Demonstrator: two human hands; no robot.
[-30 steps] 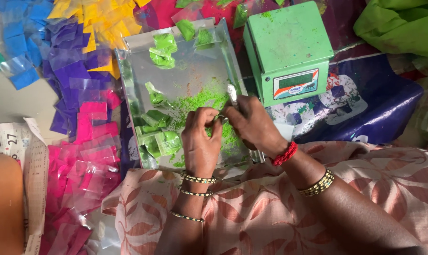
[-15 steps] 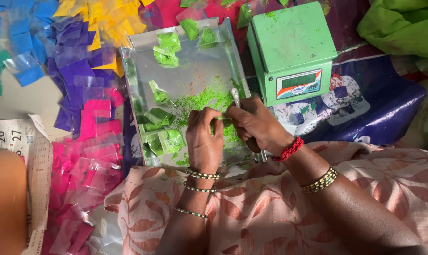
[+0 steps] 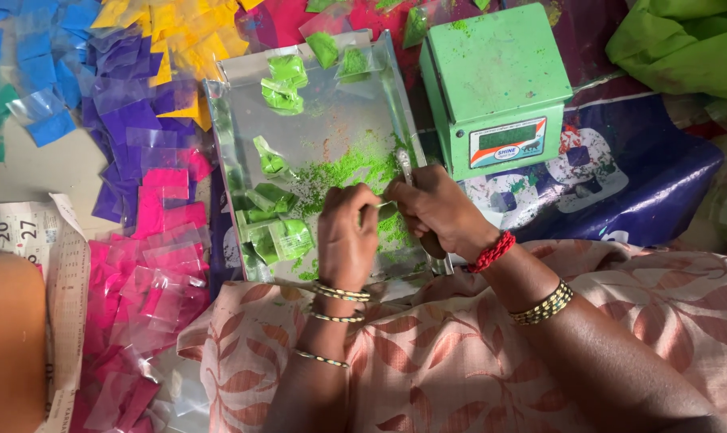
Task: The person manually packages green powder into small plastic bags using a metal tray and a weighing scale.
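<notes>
A steel tray lies in front of me, dusted with green powder and holding several small clear packets of green powder. My left hand pinches a small clear packet over the tray's near half. My right hand grips a metal spoon and meets the left hand at the packet's mouth. Both wrists carry bangles; the right also has a red thread.
A green weighing scale stands right of the tray on a blue printed sheet. Piles of pink, purple, yellow and blue packets lie to the left. Green cloth lies top right; a calendar sheet lies left.
Both hands stay together over the tray; the packet and spoon have shifted only slightly. The view has drifted a little.
</notes>
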